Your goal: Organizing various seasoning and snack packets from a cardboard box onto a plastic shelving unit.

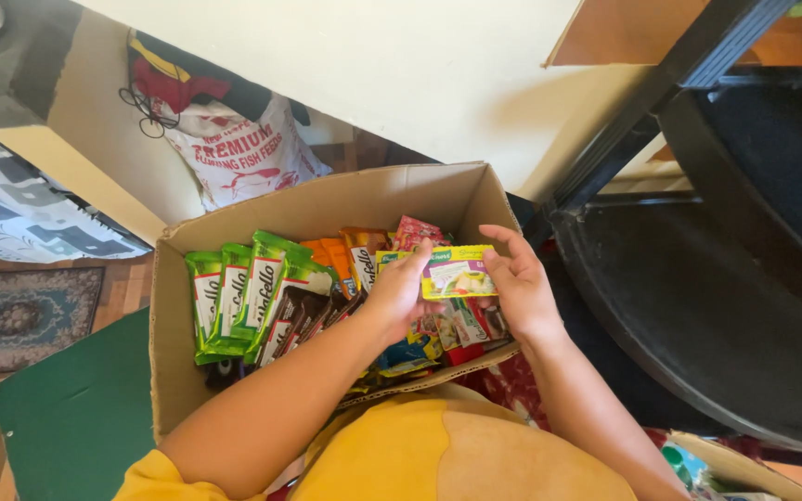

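1 flat yellow-green sachet, pale picture panel on its face. Lies level, lengthwise across, above packets in the cardboard box

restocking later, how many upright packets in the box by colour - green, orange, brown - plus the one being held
Green packets: 4
Orange packets: 2
Brown packets: 3
Yellow-green sachet, held by left hand and right hand: 1
Total: 10
The heap underneath the hands is too jumbled to count.
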